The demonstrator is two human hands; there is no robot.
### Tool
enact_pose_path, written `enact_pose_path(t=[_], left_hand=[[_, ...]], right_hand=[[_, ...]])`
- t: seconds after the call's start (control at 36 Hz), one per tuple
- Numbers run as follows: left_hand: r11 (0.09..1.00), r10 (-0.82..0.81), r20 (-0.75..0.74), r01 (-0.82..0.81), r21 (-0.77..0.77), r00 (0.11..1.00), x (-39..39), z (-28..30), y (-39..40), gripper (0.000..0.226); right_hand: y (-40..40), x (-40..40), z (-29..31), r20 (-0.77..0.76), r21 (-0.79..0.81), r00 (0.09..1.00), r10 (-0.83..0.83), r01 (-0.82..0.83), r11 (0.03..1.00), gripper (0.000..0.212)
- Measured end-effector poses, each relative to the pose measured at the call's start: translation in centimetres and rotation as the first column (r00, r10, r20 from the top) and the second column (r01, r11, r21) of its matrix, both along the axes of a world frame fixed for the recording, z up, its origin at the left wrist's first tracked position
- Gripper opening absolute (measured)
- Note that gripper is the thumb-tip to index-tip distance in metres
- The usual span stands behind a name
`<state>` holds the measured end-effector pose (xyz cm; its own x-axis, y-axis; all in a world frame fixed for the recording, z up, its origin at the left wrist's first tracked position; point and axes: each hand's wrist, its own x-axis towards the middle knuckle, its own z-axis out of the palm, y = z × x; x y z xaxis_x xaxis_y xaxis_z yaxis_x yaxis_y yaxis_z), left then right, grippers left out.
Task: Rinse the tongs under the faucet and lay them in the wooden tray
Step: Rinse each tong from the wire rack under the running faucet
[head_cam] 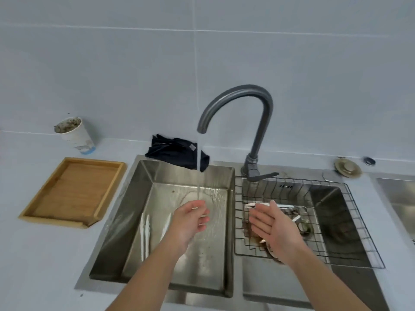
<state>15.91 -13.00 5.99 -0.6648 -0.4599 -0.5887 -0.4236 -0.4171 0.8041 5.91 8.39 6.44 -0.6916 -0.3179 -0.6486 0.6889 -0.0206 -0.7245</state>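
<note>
Two bare hands reach over a double steel sink. The left hand sits under the stream from the grey faucet, fingers loosely curled and holding nothing. The right hand hovers above the wire rack in the right basin, palm flat, fingers spread and empty. The white tongs lie on the floor of the left basin, just left of the left forearm (a second pale utensil beside the wrist is too blurred to name). The wooden tray rests on the counter left of the sink, with a paper cup behind it and a dark cloth at the sink's back edge.
</note>
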Motion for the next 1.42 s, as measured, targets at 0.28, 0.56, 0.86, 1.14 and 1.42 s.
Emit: enact_pose_path(t=[0.28, 0.56, 0.86, 1.14, 1.42], left_hand=[[0.974, -0.126, 0.057, 0.135, -0.181, 0.990, -4.4, -0.8, 6.3, 0.016], [0.789, -0.379, 0.249, 0.451, -0.417, 0.891, -8.6, -2.3, 10.4, 0.039], [0.168, -0.563, 0.627, 0.818, -0.551, 0.538, -11.4, -5.8, 12.5, 0.104], [-0.404, -0.368, 0.900, 0.832, -0.380, 0.232, -13.9, -7.6, 13.8, 0.139], [-0.449, -0.282, 0.948, 0.853, -0.266, 0.147, -14.4, -8.5, 13.6, 0.137]], right_hand=[[7.0, -5.6, -1.7, -0.020, 0.068, 0.999, 0.039, -0.037, 0.997, 0.042], [10.4, -10.3, -4.2, -0.073, 0.232, 0.983, 0.170, -0.149, 0.961, 0.038], [12.8, -13.7, -7.4, -0.218, 0.729, 0.675, 0.705, -0.368, 0.577, 0.048], [12.5, -15.4, -9.5, -0.133, 0.919, 0.255, 0.958, -0.331, 0.215, 0.078], [11.7, -15.8, -10.2, -0.079, 0.951, 0.151, 0.985, -0.286, 0.120, 0.080]])
